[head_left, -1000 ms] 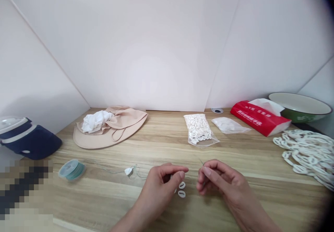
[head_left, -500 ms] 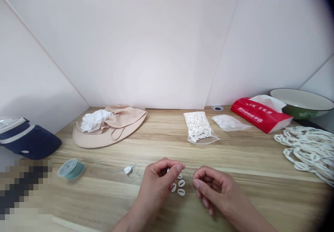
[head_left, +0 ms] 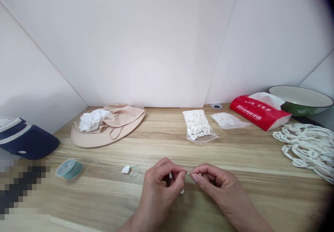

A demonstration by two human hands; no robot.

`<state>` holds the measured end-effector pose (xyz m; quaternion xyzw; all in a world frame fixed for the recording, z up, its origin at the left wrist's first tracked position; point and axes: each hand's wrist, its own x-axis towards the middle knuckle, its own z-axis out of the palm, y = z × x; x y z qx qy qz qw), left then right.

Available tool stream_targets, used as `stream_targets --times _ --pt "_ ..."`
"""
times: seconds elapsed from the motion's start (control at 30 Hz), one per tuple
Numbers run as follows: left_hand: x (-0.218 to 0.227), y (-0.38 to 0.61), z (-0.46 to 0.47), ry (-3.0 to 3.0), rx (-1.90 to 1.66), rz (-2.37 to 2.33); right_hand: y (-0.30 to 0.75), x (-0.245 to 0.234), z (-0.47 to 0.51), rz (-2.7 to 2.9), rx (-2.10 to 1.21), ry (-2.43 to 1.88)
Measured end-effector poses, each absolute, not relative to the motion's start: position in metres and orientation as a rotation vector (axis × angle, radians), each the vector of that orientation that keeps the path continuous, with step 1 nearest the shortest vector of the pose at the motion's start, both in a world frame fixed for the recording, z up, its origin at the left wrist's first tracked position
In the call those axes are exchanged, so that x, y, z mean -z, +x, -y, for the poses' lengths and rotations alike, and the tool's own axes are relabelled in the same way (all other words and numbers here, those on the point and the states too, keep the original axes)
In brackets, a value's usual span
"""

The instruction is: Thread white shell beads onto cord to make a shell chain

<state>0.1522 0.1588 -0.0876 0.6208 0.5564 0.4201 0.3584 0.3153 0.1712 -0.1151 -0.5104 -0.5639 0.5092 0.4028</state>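
Thumb and fingertips of my left hand [head_left: 164,181] are closed in a pinch on a thin green thread [head_left: 111,171]. A short stretch of it runs across to my right hand [head_left: 217,182], whose thumb and index finger pinch it too. The two sets of fingertips are close together but apart. White cowrie shells lie on the table behind and below my left hand; only bits of them show, such as one shell edge [head_left: 182,191]. To the left, a white shell [head_left: 126,169] sits beside a loose loop of the thread, which trails toward a spool [head_left: 70,169].
At the back stand a beige sun hat [head_left: 104,140] with a white cloth [head_left: 94,119], a bag of shells [head_left: 197,124], a small clear bag [head_left: 226,120], a red tissue pack [head_left: 257,112] and a green bowl [head_left: 304,109]. Strung shells [head_left: 308,148] lie right, a dark blue container [head_left: 39,141] left.
My right hand has come left and slightly up, closer to my left fingertips, shortening the thread between them. The loose shells are now mostly hidden by my left hand.
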Motion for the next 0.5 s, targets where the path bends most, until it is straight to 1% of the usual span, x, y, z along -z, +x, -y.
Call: stream_targets --times 0.13,0.3,0.5 --pt "0.089 0.152 -0.162 1.332 -1.072 -1.378 0.315 0.112 -0.17 1.44 -1.29 -1.318" --pt "0.093 0.15 -0.168 0.772 -1.078 -1.044 0.32 0.117 -0.172 1.361 -1.203 -1.374" --pt "0.091 0.151 -0.17 0.601 -1.049 -1.034 0.321 0.118 -0.172 1.365 -1.143 -1.373"
